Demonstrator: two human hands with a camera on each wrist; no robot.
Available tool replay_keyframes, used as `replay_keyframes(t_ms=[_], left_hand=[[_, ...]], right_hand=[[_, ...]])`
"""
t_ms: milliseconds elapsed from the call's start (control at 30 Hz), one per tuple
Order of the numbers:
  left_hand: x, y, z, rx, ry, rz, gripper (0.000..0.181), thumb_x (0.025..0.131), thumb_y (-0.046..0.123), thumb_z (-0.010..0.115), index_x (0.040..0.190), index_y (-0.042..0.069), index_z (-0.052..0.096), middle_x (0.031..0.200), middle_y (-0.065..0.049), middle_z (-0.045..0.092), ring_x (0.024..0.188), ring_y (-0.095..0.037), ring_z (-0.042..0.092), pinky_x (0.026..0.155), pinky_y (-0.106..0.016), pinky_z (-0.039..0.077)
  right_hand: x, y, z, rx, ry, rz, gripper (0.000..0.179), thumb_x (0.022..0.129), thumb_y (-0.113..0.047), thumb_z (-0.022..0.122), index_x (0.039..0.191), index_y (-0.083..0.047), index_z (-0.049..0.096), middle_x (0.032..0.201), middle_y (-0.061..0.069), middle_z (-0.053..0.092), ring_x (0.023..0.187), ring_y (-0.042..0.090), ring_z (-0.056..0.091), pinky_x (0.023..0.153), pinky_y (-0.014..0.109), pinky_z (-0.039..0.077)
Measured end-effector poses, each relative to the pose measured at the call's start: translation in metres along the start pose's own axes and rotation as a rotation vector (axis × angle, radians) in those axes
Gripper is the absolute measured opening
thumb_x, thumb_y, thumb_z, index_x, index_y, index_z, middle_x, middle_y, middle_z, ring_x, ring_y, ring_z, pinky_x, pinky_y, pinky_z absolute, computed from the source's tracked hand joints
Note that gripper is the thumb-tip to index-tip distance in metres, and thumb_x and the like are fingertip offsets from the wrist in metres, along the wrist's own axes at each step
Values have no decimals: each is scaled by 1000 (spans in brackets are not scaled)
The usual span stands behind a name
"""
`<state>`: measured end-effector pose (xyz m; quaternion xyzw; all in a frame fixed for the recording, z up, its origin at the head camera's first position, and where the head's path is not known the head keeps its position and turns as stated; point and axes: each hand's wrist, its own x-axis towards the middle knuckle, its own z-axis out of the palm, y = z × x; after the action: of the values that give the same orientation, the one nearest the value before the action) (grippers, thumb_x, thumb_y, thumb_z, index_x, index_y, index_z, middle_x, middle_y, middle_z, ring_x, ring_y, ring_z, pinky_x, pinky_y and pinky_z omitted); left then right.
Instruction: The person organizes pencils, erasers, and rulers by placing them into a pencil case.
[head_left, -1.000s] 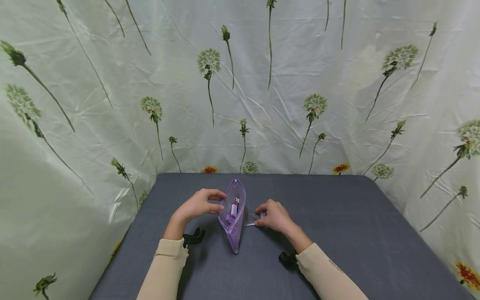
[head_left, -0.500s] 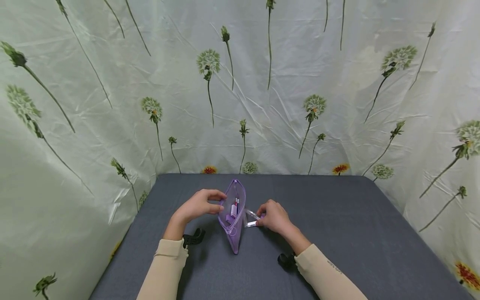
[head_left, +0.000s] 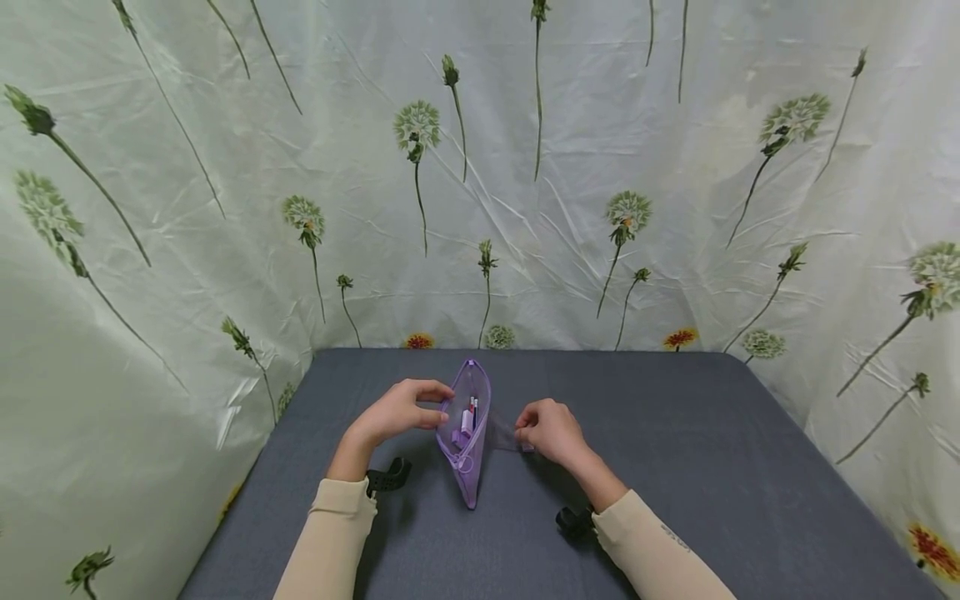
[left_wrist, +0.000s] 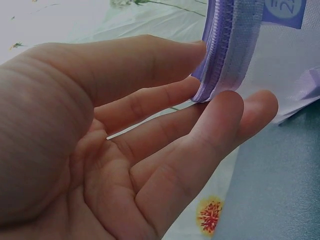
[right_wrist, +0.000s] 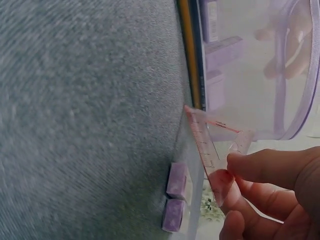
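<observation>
pale floral cloth (head_left: 555, 233) hung behind a dark counter (head_left: 675, 467) in the head view, with a purple pouch (head_left: 467, 482) standing open on the counter. in the left wrist view, the left hand (left_wrist: 135, 145) pinched the pouch's zippered rim (left_wrist: 220, 50) between thumb and fingers. in the right wrist view, the right hand (right_wrist: 275, 190) pinched a clear set square (right_wrist: 201, 140) just beside the pouch. handling it seemed the step in hand; the next move probably called for a steady pinch and the rim spread wide.
</observation>
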<state>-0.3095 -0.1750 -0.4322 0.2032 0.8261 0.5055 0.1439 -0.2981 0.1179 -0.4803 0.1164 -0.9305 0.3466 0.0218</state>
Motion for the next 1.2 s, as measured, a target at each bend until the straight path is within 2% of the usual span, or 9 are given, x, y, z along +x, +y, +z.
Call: replay_keyframes(t_ms=[333,667,833,1100,1200], left_hand=[[1,-1,0,-30,-4,-13,45,93,9,73,136,2,61,137,-17,59,112,-25,65,85,-39,58],[0,-1,0,-44,-15,-4,48,91,10,75,136,2,60,138,-17,58,123,-35,58,87,-39,58],[1,-2,1,-47,-19,-5,47,92,7,73,137,1,60,139,-19,57,125,-37,57,87,-39,58],[2,0,2,-49,-18,7,48,92,8,74,136,0,59,139,-20,57,124,-35,58,88,-41,57],[1,1,2,-47,-12,11,48,91,8,74,137,-1,59,138,-20,58,123,-34,59,88,-41,57]], right_hand=[[-3,-5,-15,-22,38,49,10,85,-15,79,79,-22,74,69,-9,64,59,11,58,52,32,46],[-7,-21,-39,-6,76,3,5,88,-13,73,86,-14,77,71,-9,64,63,11,57,57,31,48],[-9,-27,-46,35,95,-10,3,88,-14,75,89,-16,78,72,-8,65,61,12,58,56,32,48],[-12,-39,-57,136,135,-36,18,92,-12,73,108,-18,75,68,-6,66,57,20,63,49,34,49],[-13,-45,-58,152,169,-63,18,93,-12,69,107,-23,75,67,-6,65,57,19,63,49,35,47]])
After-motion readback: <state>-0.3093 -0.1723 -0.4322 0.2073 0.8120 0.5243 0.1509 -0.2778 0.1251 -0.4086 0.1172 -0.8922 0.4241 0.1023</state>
